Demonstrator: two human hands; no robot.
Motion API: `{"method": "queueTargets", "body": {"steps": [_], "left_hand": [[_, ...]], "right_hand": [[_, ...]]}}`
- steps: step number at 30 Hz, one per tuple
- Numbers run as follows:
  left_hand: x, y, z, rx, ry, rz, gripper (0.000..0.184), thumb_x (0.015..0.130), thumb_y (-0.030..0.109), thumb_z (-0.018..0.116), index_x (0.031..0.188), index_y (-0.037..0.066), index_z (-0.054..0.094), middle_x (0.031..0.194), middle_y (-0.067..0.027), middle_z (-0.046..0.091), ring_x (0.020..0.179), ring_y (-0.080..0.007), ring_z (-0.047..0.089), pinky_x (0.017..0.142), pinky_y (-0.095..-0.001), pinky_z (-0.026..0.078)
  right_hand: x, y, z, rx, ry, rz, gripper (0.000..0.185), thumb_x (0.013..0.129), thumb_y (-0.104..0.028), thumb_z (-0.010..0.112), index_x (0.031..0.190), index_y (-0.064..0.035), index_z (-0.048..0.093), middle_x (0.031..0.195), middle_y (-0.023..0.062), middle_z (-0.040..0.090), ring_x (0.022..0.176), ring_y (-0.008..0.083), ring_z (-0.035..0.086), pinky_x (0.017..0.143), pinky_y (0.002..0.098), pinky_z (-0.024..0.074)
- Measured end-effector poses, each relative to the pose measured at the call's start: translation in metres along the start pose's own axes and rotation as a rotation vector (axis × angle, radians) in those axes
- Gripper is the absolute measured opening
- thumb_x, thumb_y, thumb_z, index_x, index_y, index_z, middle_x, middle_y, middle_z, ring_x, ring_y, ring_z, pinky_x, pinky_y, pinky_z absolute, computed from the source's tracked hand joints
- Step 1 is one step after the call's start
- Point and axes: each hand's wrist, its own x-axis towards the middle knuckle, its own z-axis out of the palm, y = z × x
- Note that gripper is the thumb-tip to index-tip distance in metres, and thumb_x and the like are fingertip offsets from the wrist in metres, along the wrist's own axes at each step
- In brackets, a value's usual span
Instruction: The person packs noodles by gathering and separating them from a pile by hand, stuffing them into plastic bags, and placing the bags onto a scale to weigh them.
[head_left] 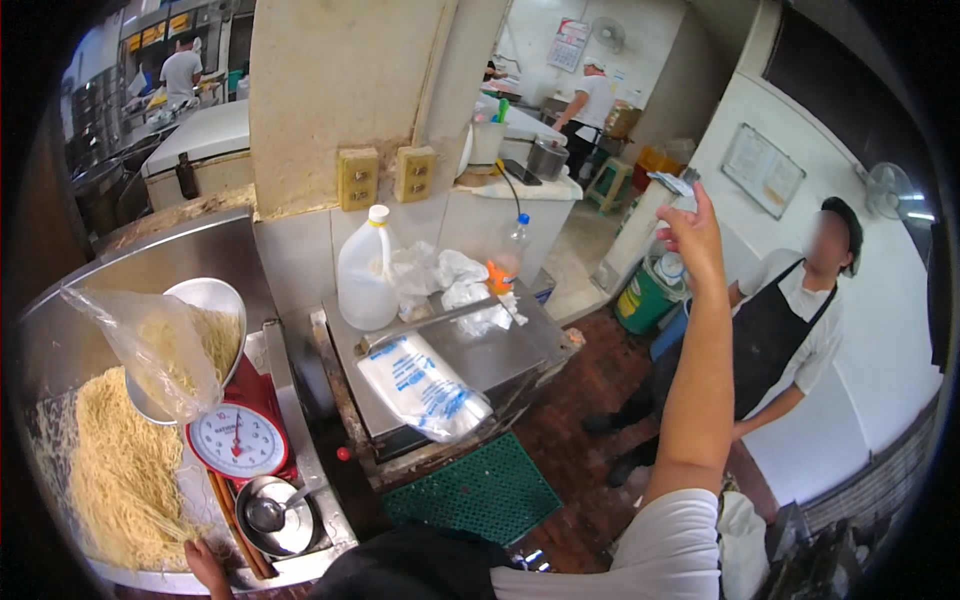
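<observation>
My right hand [693, 235] is raised high on an outstretched arm, index finger pointing up and the other fingers loosely bent, with nothing in it. Low on the left, my left hand [205, 568] is at the front rim of a metal tray [290, 572]; most of its fingers are hidden. Beside it lies a large heap of yellow noodles [125, 470]. A red dial scale [240, 440] stands on the tray, its pan [212, 293] bearing a clear plastic bag [150, 345] of noodles. A ladle [268, 513] rests in a metal bowl [288, 540] near wooden sticks [237, 525].
A steel counter [500, 345] holds a white jug [368, 275], a packet of plastic bags [420, 385] and an orange-filled bottle [508, 258]. Below is a green mat [475, 495]. A person in a black apron [745, 350] stands to the right; others work farther back.
</observation>
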Motion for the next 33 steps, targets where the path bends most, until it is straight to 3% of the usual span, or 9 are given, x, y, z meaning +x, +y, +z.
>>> {"method": "queueTargets", "body": {"steps": [3,6,15,30,33], "left_hand": [[0.001,-0.01,0.009,-0.036,0.104,0.068,0.026,0.089,0.016,0.045,0.08,-0.008,0.044,0.072,-0.0234,0.047,0.066,-0.0353,0.043,0.068,-0.043,0.039],[0.002,-0.009,0.008,-0.029,0.075,0.046,0.024,0.088,0.017,0.042,0.075,-0.004,0.04,0.065,-0.0147,0.039,0.061,-0.0271,0.035,0.063,-0.0407,0.036],[0.003,-0.011,0.009,-0.001,0.095,0.068,0.023,0.087,0.016,0.042,0.074,-0.003,0.038,0.064,-0.0128,0.033,0.061,-0.0241,0.032,0.06,-0.0399,0.035],[0.001,-0.004,0.007,0.042,0.1,0.055,0.023,0.087,0.014,0.042,0.073,-0.003,0.039,0.063,-0.0146,0.035,0.06,-0.0273,0.032,0.061,-0.0413,0.035],[0.0,-0.004,0.004,0.055,0.078,0.075,0.029,0.09,0.02,0.044,0.077,-0.006,0.043,0.068,-0.0224,0.043,0.063,-0.0354,0.04,0.064,-0.044,0.037]], "right_hand": [[-0.003,-0.007,0.001,0.069,-0.039,0.032,0.088,0.079,-0.025,0.068,0.143,-0.0005,0.014,0.087,0.0079,0.064,0.065,0.0119,0.059,0.056,0.0224,0.0438],[-0.004,-0.009,0.002,0.079,-0.103,0.089,0.089,0.08,-0.027,0.067,0.143,0.001,0.011,0.088,0.0085,0.064,0.067,0.0122,0.059,0.057,0.0225,0.0443],[-0.002,0.003,0.0,0.1,-0.12,0.169,0.092,0.081,-0.028,0.067,0.143,0.0026,0.006,0.09,0.0094,0.064,0.067,0.0123,0.06,0.056,0.0232,0.0451],[-0.003,0.02,0.007,0.096,-0.152,0.228,0.092,0.081,-0.025,0.067,0.142,0.0042,0.006,0.089,0.0103,0.063,0.065,0.0126,0.059,0.053,0.0229,0.0453],[-0.006,0.028,0.01,0.093,-0.16,0.249,0.09,0.081,-0.024,0.067,0.142,0.0046,0.007,0.089,0.0104,0.063,0.064,0.0124,0.059,0.052,0.0228,0.0451]]}}
